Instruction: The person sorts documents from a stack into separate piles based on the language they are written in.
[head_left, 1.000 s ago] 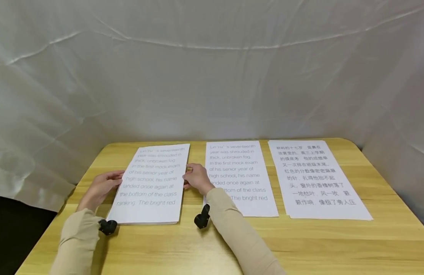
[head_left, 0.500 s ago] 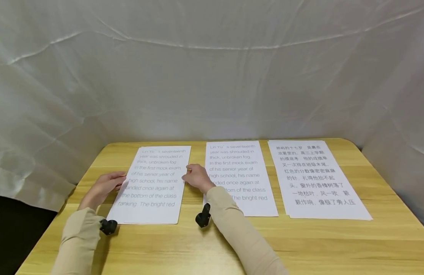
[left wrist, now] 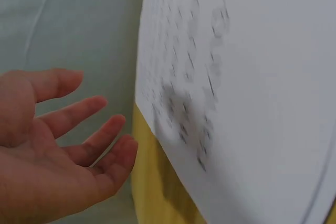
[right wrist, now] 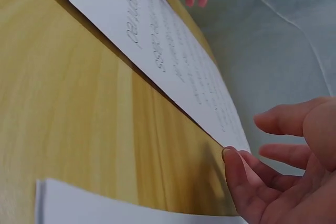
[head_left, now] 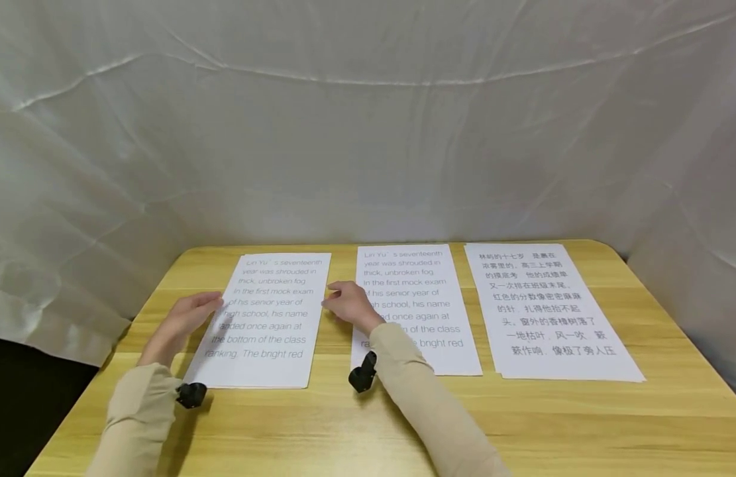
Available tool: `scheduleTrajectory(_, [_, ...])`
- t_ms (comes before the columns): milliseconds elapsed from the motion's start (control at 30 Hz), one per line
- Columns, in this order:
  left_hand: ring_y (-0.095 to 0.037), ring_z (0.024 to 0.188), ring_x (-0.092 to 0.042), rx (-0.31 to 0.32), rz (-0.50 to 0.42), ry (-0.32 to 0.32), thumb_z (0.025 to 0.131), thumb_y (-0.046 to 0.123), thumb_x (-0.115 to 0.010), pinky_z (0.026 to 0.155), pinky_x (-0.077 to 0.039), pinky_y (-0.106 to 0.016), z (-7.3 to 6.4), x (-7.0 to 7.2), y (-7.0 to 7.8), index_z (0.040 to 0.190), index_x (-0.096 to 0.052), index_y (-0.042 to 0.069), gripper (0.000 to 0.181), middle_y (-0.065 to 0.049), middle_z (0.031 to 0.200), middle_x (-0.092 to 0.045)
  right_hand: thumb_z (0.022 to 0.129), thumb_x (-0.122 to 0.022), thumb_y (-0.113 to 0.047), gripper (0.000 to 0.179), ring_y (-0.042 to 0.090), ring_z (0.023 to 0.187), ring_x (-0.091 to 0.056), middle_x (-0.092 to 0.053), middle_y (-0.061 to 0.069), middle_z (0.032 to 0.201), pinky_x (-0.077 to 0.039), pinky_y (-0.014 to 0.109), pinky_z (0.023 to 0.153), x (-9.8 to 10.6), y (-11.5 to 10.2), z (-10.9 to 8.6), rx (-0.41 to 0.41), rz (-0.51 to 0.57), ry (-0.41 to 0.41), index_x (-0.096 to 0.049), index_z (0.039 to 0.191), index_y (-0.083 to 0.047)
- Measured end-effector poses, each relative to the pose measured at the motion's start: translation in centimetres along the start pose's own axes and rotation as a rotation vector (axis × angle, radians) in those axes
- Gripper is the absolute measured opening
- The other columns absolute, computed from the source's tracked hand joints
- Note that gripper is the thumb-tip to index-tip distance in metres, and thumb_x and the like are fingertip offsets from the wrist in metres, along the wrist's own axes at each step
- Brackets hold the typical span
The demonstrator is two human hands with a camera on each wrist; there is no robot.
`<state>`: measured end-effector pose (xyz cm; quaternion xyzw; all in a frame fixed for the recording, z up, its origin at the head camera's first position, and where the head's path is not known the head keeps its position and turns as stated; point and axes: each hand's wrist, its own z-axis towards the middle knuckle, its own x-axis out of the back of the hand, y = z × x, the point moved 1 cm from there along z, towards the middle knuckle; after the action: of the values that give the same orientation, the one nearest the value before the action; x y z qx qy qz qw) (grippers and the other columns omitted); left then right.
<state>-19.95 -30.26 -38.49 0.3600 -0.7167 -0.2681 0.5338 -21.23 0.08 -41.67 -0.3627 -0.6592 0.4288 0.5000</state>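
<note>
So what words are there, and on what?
Left paper stack: "Lin Yu's seventeenth year was shrouded in thick, unbroken fog. In the first mock exam of his senior year of high school, his name landed once again at the bottom of the class ranking. The bright red"
Middle paper stack: same, partly behind right hand.
Right paper stack: Chinese, "林屿的十七岁"; some characters too blurred.

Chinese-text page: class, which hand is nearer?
Right. The right hand is left of the Chinese-text page, by the middle page; the left hand is farther, beside the leftmost page.

Creased, shiny grey fabric [head_left: 368, 146] hangs behind 1 wooden table [head_left: 296, 430].
</note>
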Motion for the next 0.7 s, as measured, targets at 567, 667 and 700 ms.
scheduleTrajectory(567, [-0.037,0.126,-0.044,-0.219,-0.197,0.039,0.101,0.01,-0.048,0.101,-0.042,-0.045,-1.5,-7.3,6.3,0.146,-0.035,-0.005,0.049,-0.029,0.138,-0.045,0.092,-0.062,-0.013,0.046,0.024,0.084,-0.065,-0.062,0.014,0.112,-0.056,0.032,0.07,7.4,2.7,-3.1,0.055,-0.068,0.06,-0.053,0.136,0.0])
scheduleTrajectory(667, [-0.035,0.124,-0.046,-0.231,-0.213,0.033,0.101,0.009,-0.048,0.1,-0.043,-0.044,-1.4,-8.8,7.0,0.145,-0.037,-0.005,0.047,-0.027,0.136,-0.047,0.094,-0.06,-0.014,0.046,0.024,0.088,-0.065,-0.062,0.014,0.113,-0.056,0.033,0.071,8.8,3.5,-3.8,0.046,-0.094,0.076,-0.052,0.137,0.0])
scheduleTrajectory(700, [-0.035,0.124,-0.046,-0.236,-0.217,0.029,0.101,0.009,-0.049,0.1,-0.043,-0.043,-1.4,-9.3,7.2,0.144,-0.038,-0.005,0.047,-0.027,0.136,-0.048,0.094,-0.059,-0.014,0.046,0.024,0.088,-0.065,-0.062,0.014,0.113,-0.056,0.033,0.071,9.2,3.7,-4.0,0.041,-0.097,0.083,-0.052,0.137,0.0])
